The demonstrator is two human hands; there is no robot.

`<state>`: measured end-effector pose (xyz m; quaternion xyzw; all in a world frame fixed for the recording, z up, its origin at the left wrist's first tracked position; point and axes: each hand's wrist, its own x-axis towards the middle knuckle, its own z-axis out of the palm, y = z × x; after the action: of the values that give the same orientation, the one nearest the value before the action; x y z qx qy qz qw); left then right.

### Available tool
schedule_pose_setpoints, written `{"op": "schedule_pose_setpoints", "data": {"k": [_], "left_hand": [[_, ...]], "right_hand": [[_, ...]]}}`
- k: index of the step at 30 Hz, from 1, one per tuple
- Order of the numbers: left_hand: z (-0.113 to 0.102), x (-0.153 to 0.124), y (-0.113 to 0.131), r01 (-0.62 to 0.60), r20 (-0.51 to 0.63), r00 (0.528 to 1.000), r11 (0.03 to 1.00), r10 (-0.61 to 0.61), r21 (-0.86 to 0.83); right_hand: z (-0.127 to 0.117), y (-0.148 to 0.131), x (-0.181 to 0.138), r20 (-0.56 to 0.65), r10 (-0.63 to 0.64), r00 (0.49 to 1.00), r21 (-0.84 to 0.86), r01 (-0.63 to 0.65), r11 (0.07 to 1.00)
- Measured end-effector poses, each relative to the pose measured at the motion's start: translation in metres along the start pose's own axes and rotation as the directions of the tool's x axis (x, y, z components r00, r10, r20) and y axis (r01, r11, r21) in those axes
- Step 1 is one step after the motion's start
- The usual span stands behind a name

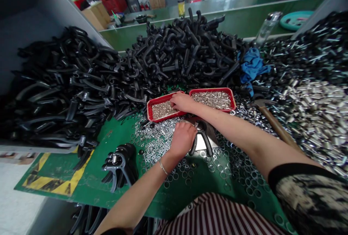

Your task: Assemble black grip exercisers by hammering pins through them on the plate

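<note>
My left hand (182, 139) is curled closed on a black plastic handle part (201, 137) that rests on a small metal block on the green table (108, 177). My right hand (182, 101) reaches across my left arm into the left red tray (152, 108) of small metal pieces, fingers bent down among them; what they pinch is hidden. A second red tray (228, 93) of small silver sleeves sits right beside it. Loose silver washers (152, 140) lie scattered round both hands.
A big heap of black plastic handles (89, 79) fills the left and back. A hammer (272, 119) lies at right beside piles of silver sleeves (318, 115). A blue cloth (251, 66) sits behind the trays. A few assembled handles (119, 164) lie near the front-left edge.
</note>
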<state>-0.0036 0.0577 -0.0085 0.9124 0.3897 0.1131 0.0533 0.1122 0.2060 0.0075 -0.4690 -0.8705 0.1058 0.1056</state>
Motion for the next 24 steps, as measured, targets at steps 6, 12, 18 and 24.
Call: {"op": "schedule_pose_setpoints", "data": {"k": [6, 12, 18, 24], "left_hand": [[0.001, -0.008, 0.000, -0.173, 0.052, 0.984, 0.983, 0.169, 0.069], [0.002, -0.014, 0.003, -0.091, -0.001, 0.996, 0.989, 0.091, -0.118], [-0.031, 0.005, -0.033, 0.101, -0.058, 0.989, 0.914, -0.135, -0.393], [-0.061, 0.042, -0.112, 0.399, 0.050, 0.911, 0.907, -0.409, 0.136]], "right_hand": [[0.004, 0.001, -0.002, -0.051, 0.023, 0.998, 0.035, -0.021, 0.999], [0.003, -0.006, 0.003, -0.068, 0.062, 0.996, 0.092, -0.056, 0.994], [-0.028, -0.010, -0.021, -0.131, 0.154, 0.979, 0.257, -0.116, 0.959], [-0.022, -0.014, -0.153, -0.194, 0.432, 0.881, 0.550, -0.267, 0.792]]}}
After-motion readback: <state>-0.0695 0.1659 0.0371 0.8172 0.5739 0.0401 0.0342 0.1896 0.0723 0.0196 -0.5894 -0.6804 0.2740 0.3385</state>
